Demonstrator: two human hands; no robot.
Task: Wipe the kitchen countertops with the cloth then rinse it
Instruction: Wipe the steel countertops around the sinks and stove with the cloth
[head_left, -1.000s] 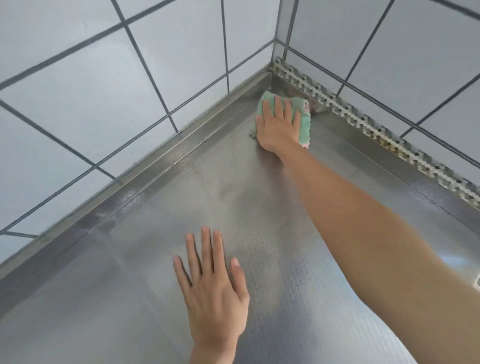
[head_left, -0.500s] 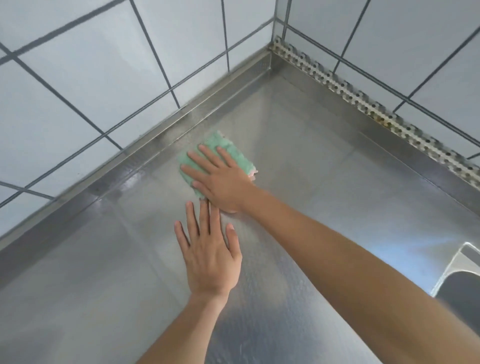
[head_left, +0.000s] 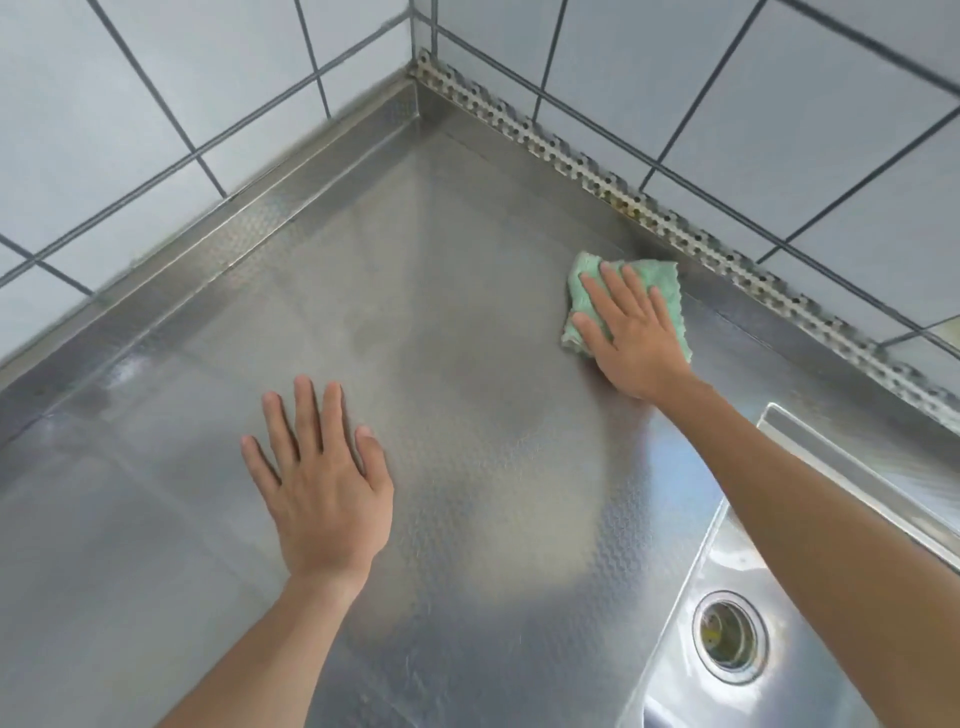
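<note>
1 cloth (head_left: 655, 285); 2 hands flat

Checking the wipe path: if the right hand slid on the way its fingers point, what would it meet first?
Probably the perforated metal strip at the tiled wall's foot; the right hand, flat on the green cloth, points up-left toward it.

Two bare forearms, no sleeves showing; left hand (head_left: 324, 488) and right hand (head_left: 636, 338) are ungloved, with short, plain nails.
</note>
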